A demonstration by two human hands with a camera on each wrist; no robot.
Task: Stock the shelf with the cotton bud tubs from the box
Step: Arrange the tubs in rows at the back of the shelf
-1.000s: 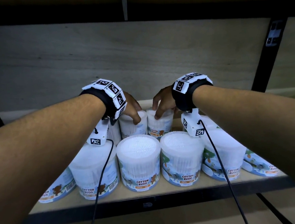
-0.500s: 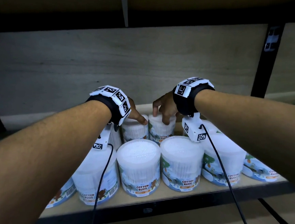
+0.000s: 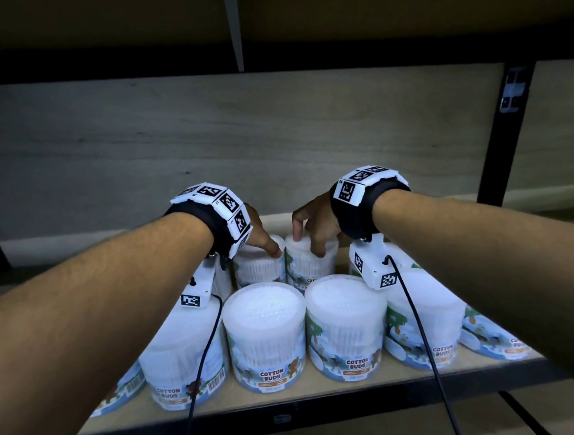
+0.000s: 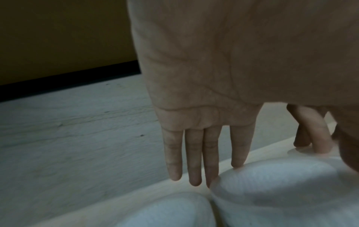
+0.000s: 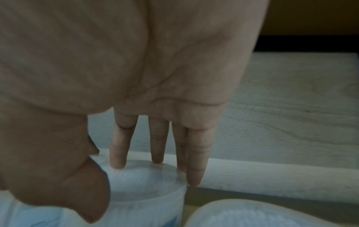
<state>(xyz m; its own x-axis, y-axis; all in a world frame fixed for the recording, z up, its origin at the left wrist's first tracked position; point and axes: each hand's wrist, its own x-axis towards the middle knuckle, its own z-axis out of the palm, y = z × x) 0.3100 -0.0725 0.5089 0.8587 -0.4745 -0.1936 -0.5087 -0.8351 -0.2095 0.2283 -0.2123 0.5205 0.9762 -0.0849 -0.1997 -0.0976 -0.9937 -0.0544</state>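
Touching back-row cotton bud tubs [image 3: 259, 269] with straight fingers [image 4: 195, 153] — left hand [image 3: 257, 231] close-set, right hand [image 3: 315, 223] spread. Likely light, slick — clasp across lids.

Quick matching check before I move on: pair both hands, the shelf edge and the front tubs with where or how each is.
1 left hand
2 right hand
3 shelf edge
4 front tubs

A black
B on the right back tub
C on the left back tub
D upright, labels facing out

Pairs: 1-C, 2-B, 3-A, 4-D
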